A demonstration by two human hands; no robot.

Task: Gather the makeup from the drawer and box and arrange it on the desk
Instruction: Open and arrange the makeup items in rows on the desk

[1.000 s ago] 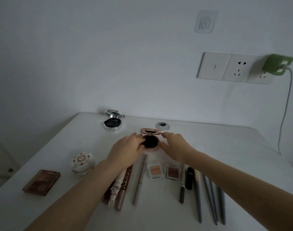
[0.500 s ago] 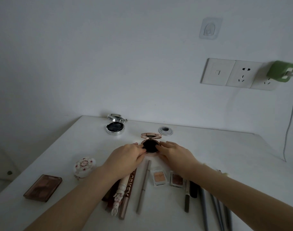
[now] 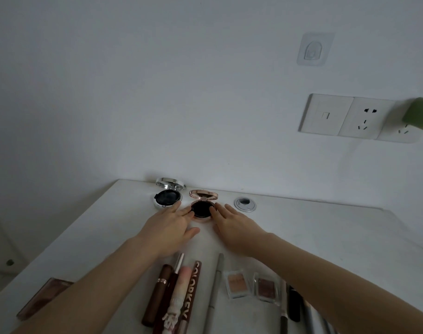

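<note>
A person's left hand (image 3: 168, 226) and right hand (image 3: 234, 225), fingers straight and clasping nothing, touch opposite sides of an open rose-gold compact (image 3: 202, 209) near the back of the white desk (image 3: 326, 237), just beside an open silver compact (image 3: 167, 198).

White wall (image 3: 133, 92), dim light. Clear adhesive hook (image 3: 314, 49) stuck high on the right. Below it a white switch plate (image 3: 326, 115), with a socket plate (image 3: 369, 118) touching its right side. Further right, a green plug (image 3: 420, 116), cut by the frame edge. Round silver cable grommet (image 3: 245, 204) near the wall's foot.
</note>
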